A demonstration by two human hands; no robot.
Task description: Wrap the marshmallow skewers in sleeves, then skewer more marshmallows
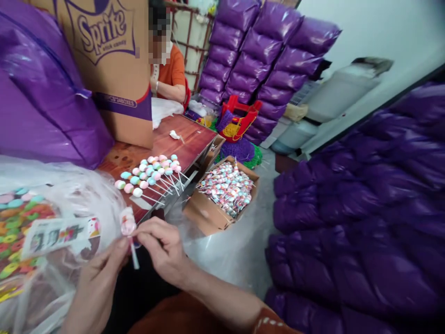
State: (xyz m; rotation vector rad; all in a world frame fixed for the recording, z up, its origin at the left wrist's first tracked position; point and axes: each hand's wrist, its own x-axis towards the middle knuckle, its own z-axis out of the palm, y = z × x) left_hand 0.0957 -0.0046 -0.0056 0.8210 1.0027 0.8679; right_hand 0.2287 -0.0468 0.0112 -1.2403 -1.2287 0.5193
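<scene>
Candy stick (128, 223), pink and white (details blurred), stands nearly upright; left hand (100, 276) and right hand (164, 248) pinch it below its head, thumbs close together.

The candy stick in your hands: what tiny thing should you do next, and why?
Perhaps the right hand should pinch the wrapping snugly below the sweets while the left hand steadies the candy stick. Both hands meet just there, and the sweets look wrapped, but I can't tell whether the wrapping is fastened.
</scene>
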